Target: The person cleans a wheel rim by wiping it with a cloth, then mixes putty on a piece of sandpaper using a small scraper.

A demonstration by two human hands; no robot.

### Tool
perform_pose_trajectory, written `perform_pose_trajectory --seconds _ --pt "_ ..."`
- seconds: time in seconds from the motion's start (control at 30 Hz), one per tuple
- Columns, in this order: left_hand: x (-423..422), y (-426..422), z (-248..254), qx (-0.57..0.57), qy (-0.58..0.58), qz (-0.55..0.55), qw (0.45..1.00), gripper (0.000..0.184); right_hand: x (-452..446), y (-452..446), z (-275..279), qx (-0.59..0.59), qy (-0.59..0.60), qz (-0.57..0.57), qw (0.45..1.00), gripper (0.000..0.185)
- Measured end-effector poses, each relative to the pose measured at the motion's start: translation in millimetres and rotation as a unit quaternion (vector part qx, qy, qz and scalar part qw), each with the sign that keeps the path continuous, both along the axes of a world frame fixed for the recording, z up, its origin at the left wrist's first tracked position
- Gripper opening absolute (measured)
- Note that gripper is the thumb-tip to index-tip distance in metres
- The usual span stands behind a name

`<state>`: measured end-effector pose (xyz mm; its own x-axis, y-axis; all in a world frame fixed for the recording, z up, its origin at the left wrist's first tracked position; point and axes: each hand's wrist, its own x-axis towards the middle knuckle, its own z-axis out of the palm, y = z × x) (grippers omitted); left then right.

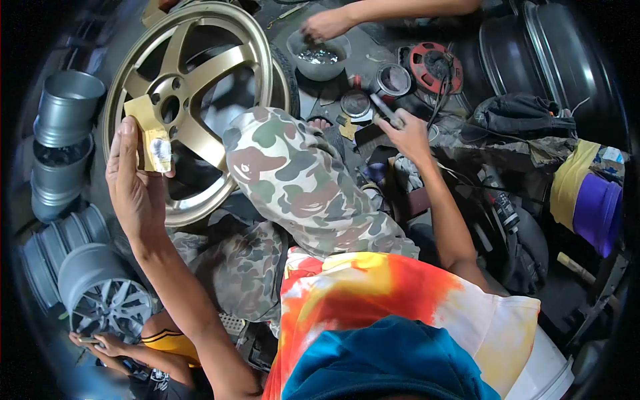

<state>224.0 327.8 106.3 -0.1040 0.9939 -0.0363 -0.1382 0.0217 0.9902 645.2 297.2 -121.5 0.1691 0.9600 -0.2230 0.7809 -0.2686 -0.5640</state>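
Note:
My left hand [130, 190] is raised at the left, fingers closed around a bent piece of yellow card [148, 127]. A dab of whitish-grey paste [159, 148] sits on the card. Just behind it stands a gold five-spoke wheel rim [217, 70], which partly overlaps a tire. My right hand [408, 137] is closed on a slim flat tool with a pale blade [385, 109], probably a putty knife; its far end points up and left. Near that tool are an open can of grey material [393, 80] and a round lid or tin [355, 104].
Another person's hand [327, 25] hangs over a translucent bowl of water [320, 57]. A red cable reel [435, 68] lies right of the cans. Silver rims [70, 100] stack at the left, dark rims [507, 53] at upper right. A seated person [160, 360] is at lower left.

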Motion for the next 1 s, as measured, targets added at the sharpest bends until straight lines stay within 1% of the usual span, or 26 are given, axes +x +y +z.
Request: perform_pose_trajectory --seconds 0.03,0.07,0.13,0.2,0.23,0.27,0.3,0.33,0.4,0.43,0.5,0.6,0.67,0.73,0.77,0.8,0.87,0.9,0.93,0.97,1.0 --pt "1 3 -2 -0.001 0.0 -0.026 1.0 0.023 -5 7 -8 0.008 -0.015 0.017 1.0 0.035" --pt "-1 6 -4 -0.009 -0.015 -0.054 0.998 0.024 -8 18 -18 0.006 -0.011 0.015 1.0 0.035" --pt "4 12 -9 -0.008 -0.009 -0.052 0.999 0.025 -12 47 -46 0.097 -0.087 0.127 0.983 0.029" --pt "6 15 -16 0.004 0.0 -0.036 0.999 0.026 -17 79 -89 0.118 -0.149 0.225 0.956 0.02" --pt "6 15 -17 0.001 0.017 -0.034 0.999 0.026 -24 94 -106 0.077 -0.21 0.247 0.943 0.013" --pt "5 13 -17 -0.002 0.034 -0.029 0.999 0.025 -28 103 -121 0.088 -0.239 0.267 0.93 0.011" --pt "4 11 -18 0.009 0.058 -0.019 0.998 0.026 -30 112 -140 0.103 -0.242 0.281 0.923 0.011" --pt "4 8 -16 0.011 0.057 -0.024 0.998 0.026 -34 121 -152 0.119 -0.246 0.295 0.915 0.011" --pt "-2 7 -17 -0.007 0.053 -0.035 0.998 0.026 -38 134 -170 0.102 -0.271 0.335 0.897 0.013" --pt "-5 7 -18 -0.001 0.049 -0.032 0.998 0.026 -39 140 -183 0.079 -0.274 0.328 0.901 0.015" --pt "-6 6 -19 -0.023 0.079 0.002 0.997 0.027 -35 146 -197 0.049 -0.29 0.346 0.891 0.017" --pt "-16 7 -25 -0.026 0.067 0.017 0.997 0.025 -31 146 -191 0.055 -0.312 0.354 0.88 0.016" --pt "-20 8 -25 -0.031 0.037 0.008 0.999 0.024 -28 141 -163 0.042 -0.316 0.382 0.867 0.013" --pt "-21 10 -26 -0.015 0.022 0.009 1.0 0.023 -25 132 -136 0.069 -0.295 0.367 0.879 0.01" --pt "-22 10 -25 -0.016 0.018 0.012 1.0 0.022 -23 124 -113 0.087 -0.262 0.342 0.898 0.009" --pt "-24 11 -24 -0.017 0.012 0.016 1.0 0.022 -22 114 -93 0.101 -0.254 0.324 0.906 0.011" --pt "-23 12 -22 -0.007 0.017 0.02 1.0 0.021 -14 93 -48 0.172 -0.194 0.293 0.92 0.016" --pt "-26 11 -23 0.001 0.026 0.024 0.999 0.022 -10 84 -28 0.172 -0.198 0.293 0.92 0.016" --pt "-29 10 -24 0.007 0.038 0.03 0.999 0.023 -6 74 -11 0.174 -0.188 0.258 0.932 0.018" --pt "-27 8 -22 0.012 0.025 0.043 0.999 0.023 -1 64 0 0.173 -0.174 0.223 0.943 0.02" --pt "-28 6 -21 0.005 0.027 0.043 0.999 0.023 7 57 4 0.175 -0.173 0.187 0.951 0.024"
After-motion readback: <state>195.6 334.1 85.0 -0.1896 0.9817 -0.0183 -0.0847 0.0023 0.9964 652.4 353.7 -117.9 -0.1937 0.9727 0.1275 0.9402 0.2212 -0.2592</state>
